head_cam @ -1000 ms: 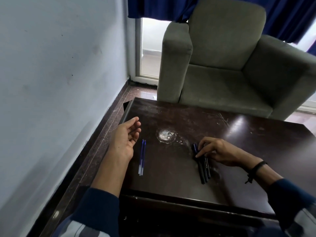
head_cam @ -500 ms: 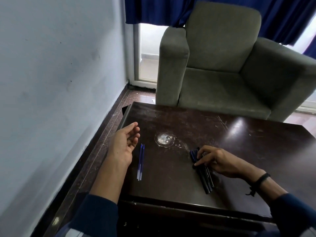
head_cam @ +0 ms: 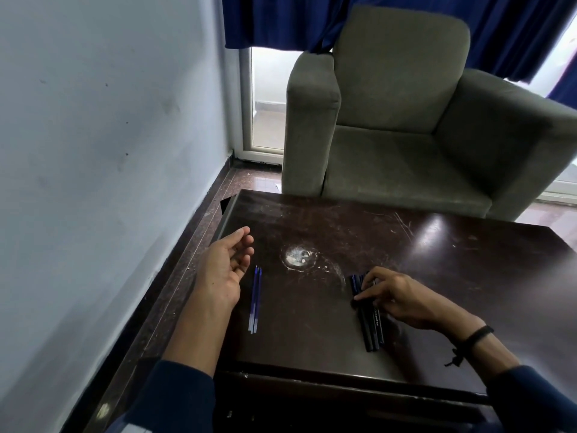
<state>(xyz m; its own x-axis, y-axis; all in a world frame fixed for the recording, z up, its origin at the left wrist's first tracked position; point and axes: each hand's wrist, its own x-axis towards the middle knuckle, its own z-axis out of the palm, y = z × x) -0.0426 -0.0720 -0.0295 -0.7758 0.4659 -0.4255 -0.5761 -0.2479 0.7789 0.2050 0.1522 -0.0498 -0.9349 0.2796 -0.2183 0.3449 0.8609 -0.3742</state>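
Head view: the right grip (head_cam: 398, 296) curls its fingers round the far end of a bundle of black pens (head_cam: 371, 326) lying near the middle of the dark desk (head_cam: 468, 276). Two blue refills (head_cam: 255, 300) lie at the pens' 9 o'clock, well apart. The left grip (head_cam: 224, 270) rests palm-up, fingers relaxed and empty, just beside the refills at their 9 o'clock.
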